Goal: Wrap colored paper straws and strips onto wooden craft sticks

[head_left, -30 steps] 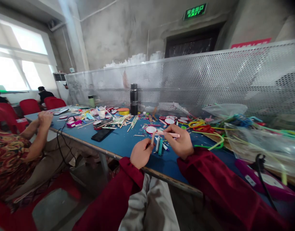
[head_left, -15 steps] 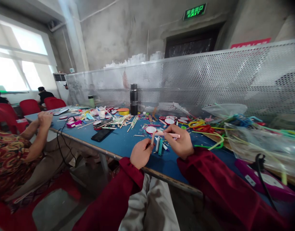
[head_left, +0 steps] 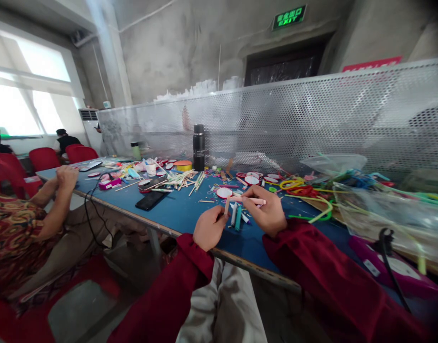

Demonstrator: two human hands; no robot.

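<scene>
My left hand is closed on the lower end of a flat wooden craft stick that stands up from the blue table. My right hand pinches a pink marker pen, its tip pointing left at the top of the stick. Both hands hover just above the table near its front edge. A few loose markers, teal and white, lie on the table between my hands. A red-rimmed white disc lies just beyond the stick.
A black phone and a heap of wooden sticks lie to the left, a black flask behind them. Coloured pipe cleaners and plastic bags crowd the right. Another person sits at the left. A perforated metal screen backs the table.
</scene>
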